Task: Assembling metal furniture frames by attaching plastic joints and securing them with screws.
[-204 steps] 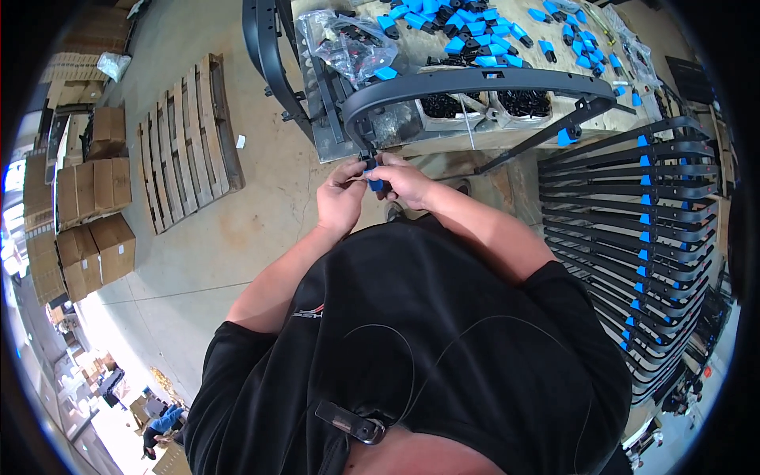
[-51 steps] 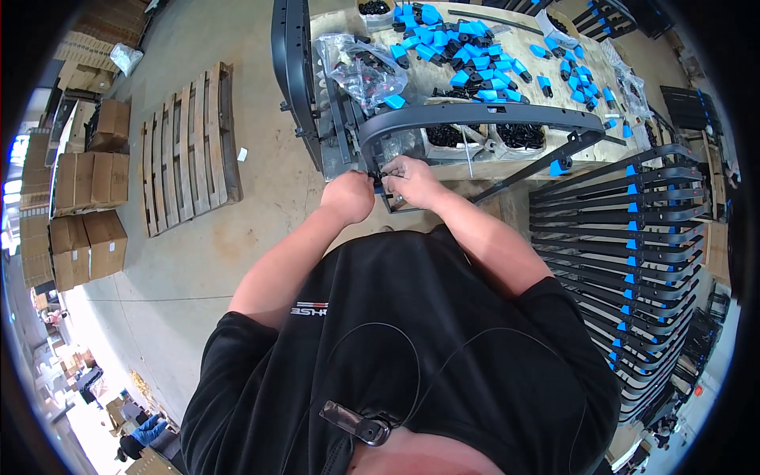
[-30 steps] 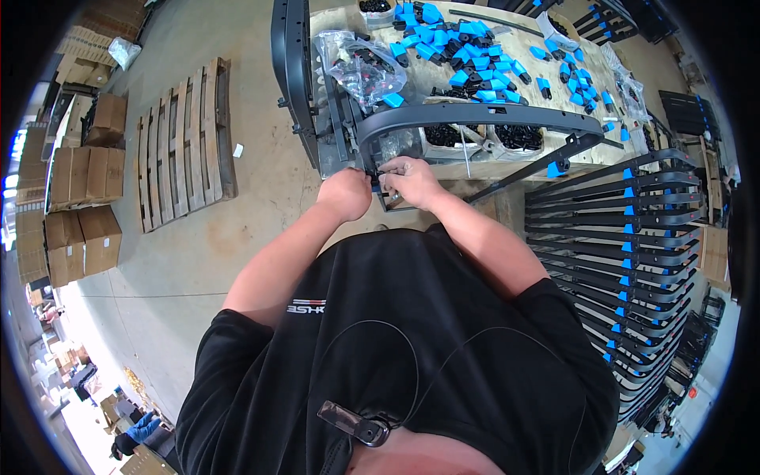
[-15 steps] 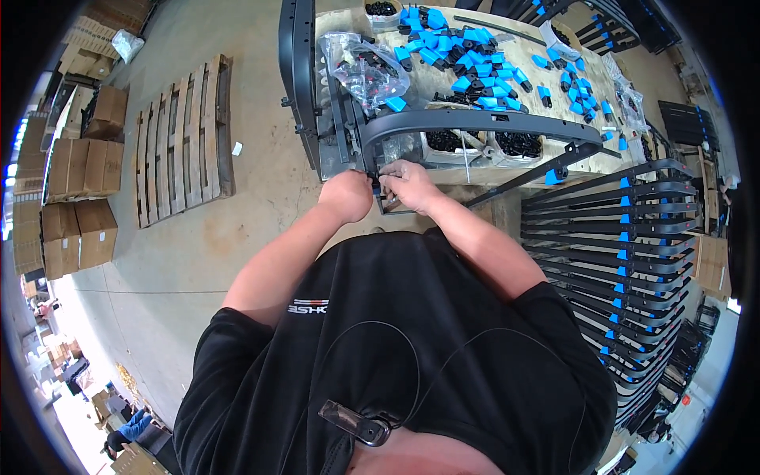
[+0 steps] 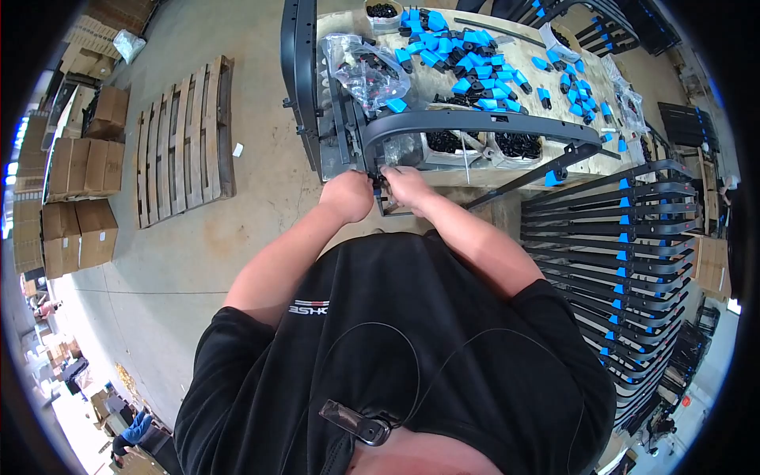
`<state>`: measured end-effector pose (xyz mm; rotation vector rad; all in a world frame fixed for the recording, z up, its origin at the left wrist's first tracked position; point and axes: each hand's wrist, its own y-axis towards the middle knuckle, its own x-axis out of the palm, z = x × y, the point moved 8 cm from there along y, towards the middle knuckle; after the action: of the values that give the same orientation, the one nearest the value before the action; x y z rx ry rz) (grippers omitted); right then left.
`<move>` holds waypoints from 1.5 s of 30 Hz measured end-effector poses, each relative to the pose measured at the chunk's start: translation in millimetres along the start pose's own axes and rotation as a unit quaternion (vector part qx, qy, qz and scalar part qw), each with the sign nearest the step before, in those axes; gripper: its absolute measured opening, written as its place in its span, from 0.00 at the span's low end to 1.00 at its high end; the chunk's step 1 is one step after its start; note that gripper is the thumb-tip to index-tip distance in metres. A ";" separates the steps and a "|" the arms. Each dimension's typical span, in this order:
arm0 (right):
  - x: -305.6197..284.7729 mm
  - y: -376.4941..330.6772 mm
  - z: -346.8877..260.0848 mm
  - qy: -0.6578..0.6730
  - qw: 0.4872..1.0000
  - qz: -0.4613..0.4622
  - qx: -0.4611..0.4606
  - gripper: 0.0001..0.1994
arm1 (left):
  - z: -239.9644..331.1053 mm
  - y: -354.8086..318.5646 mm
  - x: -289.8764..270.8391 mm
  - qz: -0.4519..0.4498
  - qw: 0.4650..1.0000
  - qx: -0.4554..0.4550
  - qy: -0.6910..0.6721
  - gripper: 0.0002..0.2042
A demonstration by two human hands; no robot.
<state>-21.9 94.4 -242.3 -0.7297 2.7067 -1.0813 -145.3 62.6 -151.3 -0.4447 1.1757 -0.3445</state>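
Note:
A black metal frame (image 5: 483,120) with a curved upper bar lies across the near edge of the work table, its lower corner hanging over my side. My left hand (image 5: 347,195) is closed at the left side of that corner. Facing it, my right hand (image 5: 406,188) has its fingers curled in against the same upright of the frame. Between the two hands sits a small dark part, too small to name. The fingers hide most of what they grip.
Blue-and-black plastic pieces (image 5: 475,63) are heaped on the table (image 5: 530,123), with tubs of small black parts and a clear plastic bag (image 5: 368,75). Stacked black frames (image 5: 609,245) fill the right side. A wooden pallet (image 5: 186,134) and cardboard boxes (image 5: 83,170) stand left.
My right hand has turned slightly and its fingers have curled in closer to the frame. My left hand stays nearly where it was.

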 end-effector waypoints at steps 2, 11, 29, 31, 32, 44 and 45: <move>-2.5 7.0 7.1 0.011 0.999 0.020 -0.036 0.19 | 2.0 1.2 -1.5 0.007 1.000 0.006 0.010 0.18; -1.6 4.9 -9.6 -0.115 0.985 0.033 -0.121 0.21 | 0.7 3.3 1.5 0.015 1.000 0.018 0.015 0.18; -3.1 -4.5 -17.5 -0.169 0.973 0.032 -0.153 0.21 | 0.3 2.0 4.7 0.011 1.000 -0.003 0.018 0.17; -2.5 3.0 -8.6 -0.130 0.983 0.022 -0.130 0.21 | -1.2 3.1 5.7 0.010 1.000 -0.015 0.017 0.17; -2.6 3.0 -8.3 -0.129 0.983 0.021 -0.130 0.21 | -1.3 2.6 5.7 0.009 1.000 -0.015 0.017 0.17; -1.8 -9.3 -17.8 -0.035 0.972 0.000 -0.231 0.13 | 3.1 -1.0 1.3 0.017 0.999 0.002 0.032 0.16; -2.0 -9.5 -18.0 -0.067 0.976 0.001 -0.207 0.14 | 2.1 -1.4 1.8 0.010 1.000 -0.002 0.020 0.17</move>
<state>-21.8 100.5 -222.8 -0.8196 2.8377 -0.4441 -142.8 60.8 -151.3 -0.4310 1.2204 -0.3341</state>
